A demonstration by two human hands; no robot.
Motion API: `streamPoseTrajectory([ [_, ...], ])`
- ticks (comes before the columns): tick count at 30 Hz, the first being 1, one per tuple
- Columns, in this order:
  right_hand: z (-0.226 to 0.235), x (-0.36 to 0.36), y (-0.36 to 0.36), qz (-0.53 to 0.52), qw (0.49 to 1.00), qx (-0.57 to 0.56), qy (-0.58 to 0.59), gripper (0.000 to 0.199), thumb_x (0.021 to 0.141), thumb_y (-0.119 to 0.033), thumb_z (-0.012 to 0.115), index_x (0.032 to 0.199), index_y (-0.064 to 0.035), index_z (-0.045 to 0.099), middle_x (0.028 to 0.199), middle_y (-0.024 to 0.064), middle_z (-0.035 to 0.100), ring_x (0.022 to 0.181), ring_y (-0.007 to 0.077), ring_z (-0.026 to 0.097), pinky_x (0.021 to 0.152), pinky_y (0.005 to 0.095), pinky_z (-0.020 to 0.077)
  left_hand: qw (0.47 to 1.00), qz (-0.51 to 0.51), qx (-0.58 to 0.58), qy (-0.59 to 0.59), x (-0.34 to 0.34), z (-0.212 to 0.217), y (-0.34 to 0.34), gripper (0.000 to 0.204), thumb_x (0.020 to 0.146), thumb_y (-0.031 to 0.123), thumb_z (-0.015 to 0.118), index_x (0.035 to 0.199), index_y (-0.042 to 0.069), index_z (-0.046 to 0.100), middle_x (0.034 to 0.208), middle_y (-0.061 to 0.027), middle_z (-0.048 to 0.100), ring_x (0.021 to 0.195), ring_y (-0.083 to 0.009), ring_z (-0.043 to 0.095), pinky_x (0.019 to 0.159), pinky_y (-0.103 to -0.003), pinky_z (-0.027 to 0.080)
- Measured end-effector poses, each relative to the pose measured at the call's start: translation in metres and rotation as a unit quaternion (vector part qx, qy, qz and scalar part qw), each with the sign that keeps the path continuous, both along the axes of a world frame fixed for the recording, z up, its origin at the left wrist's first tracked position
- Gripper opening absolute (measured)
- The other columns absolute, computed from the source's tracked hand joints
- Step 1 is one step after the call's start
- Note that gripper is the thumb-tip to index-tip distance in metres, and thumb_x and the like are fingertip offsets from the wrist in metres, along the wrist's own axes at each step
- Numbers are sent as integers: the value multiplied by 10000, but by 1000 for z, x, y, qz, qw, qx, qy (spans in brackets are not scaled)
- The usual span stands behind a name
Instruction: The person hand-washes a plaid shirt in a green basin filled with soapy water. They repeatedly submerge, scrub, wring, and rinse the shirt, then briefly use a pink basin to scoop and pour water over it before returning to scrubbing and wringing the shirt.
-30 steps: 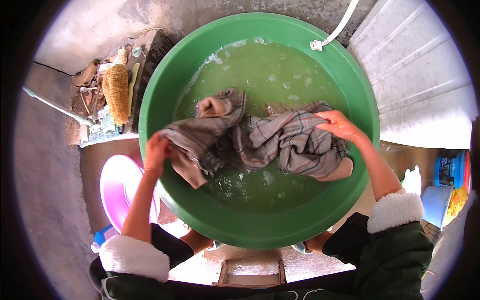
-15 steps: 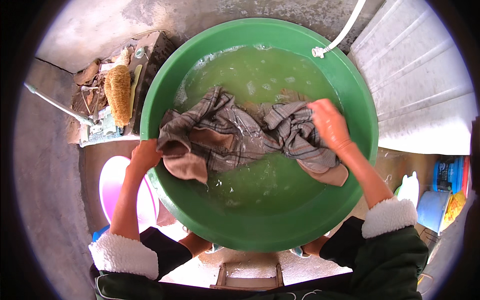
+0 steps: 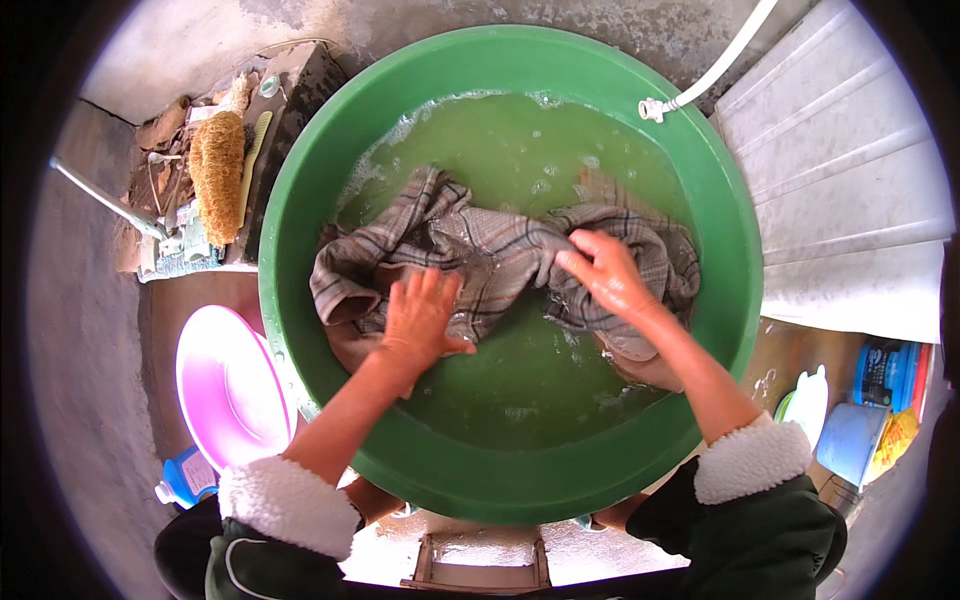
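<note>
A wet grey-brown plaid garment [image 3: 490,240] with plain tan inner patches lies bunched across a big round green tub [image 3: 300,160], partly under cloudy greenish water [image 3: 500,385]. My left hand [image 3: 418,318] rests over the garment's left part, fingers spread, thumb pointing right. At the middle of the cloth, my right hand [image 3: 612,280] pinches a fold between thumb and fingers. Some cloth right of that hand sinks below the surface.
A white hose [image 3: 725,60] hangs over the tub's far right rim. Left stand a pink basin [image 3: 230,390], a blue bottle [image 3: 188,478] and a block holding a loofah [image 3: 216,175]. A whitish ribbed panel [image 3: 840,180] rises at right; a small stool [image 3: 478,570] sits near me.
My left hand has left the tub's left rim and the garment's edge, coming right onto the cloth. My right hand has moved left and nearer, to the garment's middle.
</note>
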State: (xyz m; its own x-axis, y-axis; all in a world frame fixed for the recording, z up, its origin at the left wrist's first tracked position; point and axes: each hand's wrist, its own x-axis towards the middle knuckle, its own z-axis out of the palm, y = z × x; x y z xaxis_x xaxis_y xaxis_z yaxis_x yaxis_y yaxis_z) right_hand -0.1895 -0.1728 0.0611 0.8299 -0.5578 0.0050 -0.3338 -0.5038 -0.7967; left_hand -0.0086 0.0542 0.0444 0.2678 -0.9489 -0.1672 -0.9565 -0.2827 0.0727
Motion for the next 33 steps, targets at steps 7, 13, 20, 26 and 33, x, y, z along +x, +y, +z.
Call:
streamPoseTrajectory([
  [7, 105, 18, 6, 30, 990, 110, -85, 370, 958, -247, 584, 761, 24, 427, 646, 25, 300, 646, 72, 312, 538, 313, 316, 949, 77, -141, 269, 10, -2, 5, 426, 748, 236, 754, 1139, 121, 629, 1045, -131, 640, 985, -348, 624, 842, -410, 502],
  [13, 141, -15, 51, 87, 949, 301, -39, 246, 997, -175, 548, 810, -28, 488, 746, -70, 412, 711, 17, 388, 585, 226, 365, 953, 69, -63, 290, 48, 57, 36, 326, 687, 102, 747, 984, 52, 621, 901, -143, 631, 841, -351, 627, 746, -406, 505],
  [20, 98, -35, 110, 252, 958, 133, 33, 279, 954, -301, 547, 869, -41, 495, 769, 190, 585, 757, 435, 581, 618, 521, 417, 977, 14, 42, 207, 37, 54, 52, 249, 650, 17, 648, 888, 69, 600, 925, -129, 633, 897, -358, 631, 758, -443, 512],
  [26, 57, -46, 147, 402, 903, 127, 85, 356, 945, -395, 524, 1006, -47, 569, 901, 176, 634, 836, 406, 622, 710, 519, 469, 920, -115, 298, 227, 25, 79, 28, 368, 666, 160, 767, 985, 58, 614, 956, -148, 634, 888, -372, 637, 774, -427, 514],
  [33, -8, 8, 18, 29, 990, -121, 69, 302, 874, -176, 642, 1137, -39, 583, 1098, 205, 603, 1015, 384, 593, 854, 466, 491, 963, -186, -193, 13, 24, 30, -77, 544, 703, 450, 784, 1040, 84, 564, 1135, -156, 571, 965, -376, 598, 751, -460, 498],
])
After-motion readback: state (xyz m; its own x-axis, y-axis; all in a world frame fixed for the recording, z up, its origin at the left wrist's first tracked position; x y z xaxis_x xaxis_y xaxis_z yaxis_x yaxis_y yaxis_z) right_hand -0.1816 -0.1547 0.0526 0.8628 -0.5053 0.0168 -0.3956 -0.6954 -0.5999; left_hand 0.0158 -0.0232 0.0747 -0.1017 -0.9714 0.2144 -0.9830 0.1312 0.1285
